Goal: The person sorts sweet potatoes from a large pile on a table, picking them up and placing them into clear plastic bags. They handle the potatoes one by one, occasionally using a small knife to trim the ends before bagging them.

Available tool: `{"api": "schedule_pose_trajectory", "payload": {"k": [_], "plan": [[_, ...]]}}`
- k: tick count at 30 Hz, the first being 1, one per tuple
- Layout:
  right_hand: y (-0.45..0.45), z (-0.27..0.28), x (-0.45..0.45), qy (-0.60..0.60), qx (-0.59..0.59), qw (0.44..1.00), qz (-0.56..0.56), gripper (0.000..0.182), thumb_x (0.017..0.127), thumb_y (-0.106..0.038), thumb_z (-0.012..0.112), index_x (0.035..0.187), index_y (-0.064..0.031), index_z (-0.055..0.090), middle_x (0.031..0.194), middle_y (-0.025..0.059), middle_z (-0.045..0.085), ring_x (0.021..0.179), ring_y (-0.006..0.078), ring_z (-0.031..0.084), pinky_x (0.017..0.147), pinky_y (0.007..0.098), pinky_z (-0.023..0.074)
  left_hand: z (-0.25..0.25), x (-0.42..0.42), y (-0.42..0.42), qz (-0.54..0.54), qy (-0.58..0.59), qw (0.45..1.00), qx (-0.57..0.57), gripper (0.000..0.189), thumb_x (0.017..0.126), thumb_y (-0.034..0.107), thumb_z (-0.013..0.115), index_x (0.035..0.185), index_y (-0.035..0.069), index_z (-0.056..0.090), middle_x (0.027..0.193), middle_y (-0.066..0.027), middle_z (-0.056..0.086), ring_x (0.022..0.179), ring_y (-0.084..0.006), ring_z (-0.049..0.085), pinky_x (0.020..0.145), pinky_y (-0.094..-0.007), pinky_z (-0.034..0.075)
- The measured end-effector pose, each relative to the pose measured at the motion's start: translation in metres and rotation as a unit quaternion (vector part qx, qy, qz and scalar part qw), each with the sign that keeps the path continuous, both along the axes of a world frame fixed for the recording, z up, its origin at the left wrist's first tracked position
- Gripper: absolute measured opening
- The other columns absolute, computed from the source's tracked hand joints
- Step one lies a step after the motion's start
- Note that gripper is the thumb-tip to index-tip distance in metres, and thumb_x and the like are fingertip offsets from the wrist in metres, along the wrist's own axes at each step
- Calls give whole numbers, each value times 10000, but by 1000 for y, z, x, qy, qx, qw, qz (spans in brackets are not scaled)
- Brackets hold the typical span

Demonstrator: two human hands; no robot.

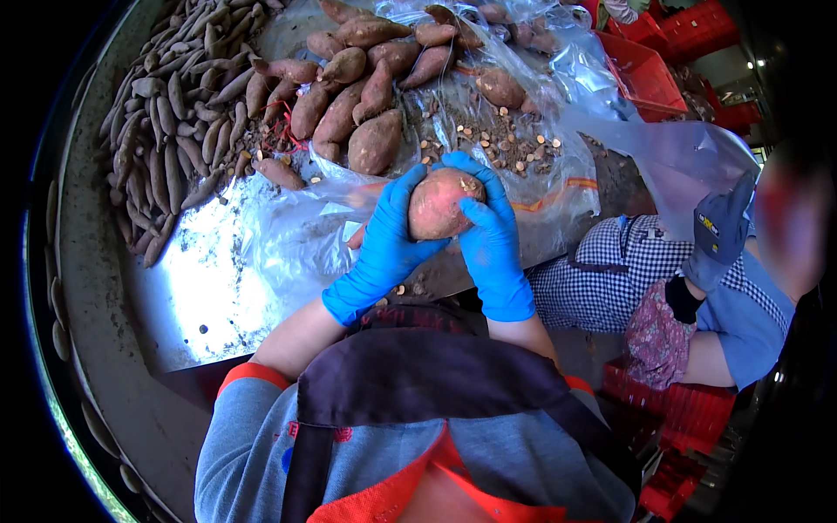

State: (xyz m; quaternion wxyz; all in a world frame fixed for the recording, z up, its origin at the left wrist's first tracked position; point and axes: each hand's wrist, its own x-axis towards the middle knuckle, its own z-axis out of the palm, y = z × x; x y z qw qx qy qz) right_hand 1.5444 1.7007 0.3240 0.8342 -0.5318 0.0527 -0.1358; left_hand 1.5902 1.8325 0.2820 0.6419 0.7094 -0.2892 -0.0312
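A large, rounded sweet potato [439, 208] with reddish skin and a rough patch near its upper right end is held between both blue-gloved hands. My left hand [392, 219] cups it from the left, thumb beneath. My right hand [487, 225] wraps its right side, with the thumb pressed against the skin. Below them, clear plastic sheeting [288, 229] lies crumpled on the metal work table [176, 320]. Part of another sweet potato [357, 236] shows just behind my left wrist.
Large sweet potatoes [376, 140] lie piled beyond my hands. Many slender ones [167, 124] are heaped at left. Cut root ends [497, 140] and soil litter the plastic. At right a co-worker's grey-gloved hand [716, 229] lifts a plastic bag [680, 157]. Red crates [644, 75] stand behind.
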Motion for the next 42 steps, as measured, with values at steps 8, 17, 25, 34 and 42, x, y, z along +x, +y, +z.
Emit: {"api": "schedule_pose_trajectory", "payload": {"k": [8,17,25,34,42], "plan": [[16,1,-11,4,21,998,-53,583,695,-62,624,1243,-36,428,1270,96,438,1191,240,408,1035,380,318,7,-6,3,13,-58,998,18,873,582,97,805,1321,41,343,1229,-170,456,1120,-322,475,949,-382,394],[10,12,-21,5,40,997,-70,514,739,-93,631,1215,-37,446,1254,116,446,1197,253,405,1027,390,332,16,-10,-5,14,-120,992,30,865,579,90,794,1317,31,348,1224,-184,453,1110,-351,474,939,-402,398],[-2,8,-20,-26,-79,995,-63,323,857,-52,531,1177,-5,525,1250,111,504,1176,198,446,1026,343,316,24,-9,-3,16,-138,988,70,864,565,100,794,1316,49,371,1202,-179,463,1083,-353,481,926,-406,405],[-5,-23,0,58,83,977,-185,302,901,-270,518,884,4,644,964,135,649,917,238,601,896,362,446,-2,-10,-8,49,-189,973,121,885,525,120,801,1315,102,401,1193,-177,457,1047,-357,481,900,-415,408],[-70,-58,-3,117,75,967,-214,289,839,-267,624,979,-14,619,970,119,637,910,214,595,830,338,469,0,-2,-11,-22,-68,997,8,901,537,104,823,1316,70,372,1255,-154,440,1145,-312,454,964,-391,379]]}}
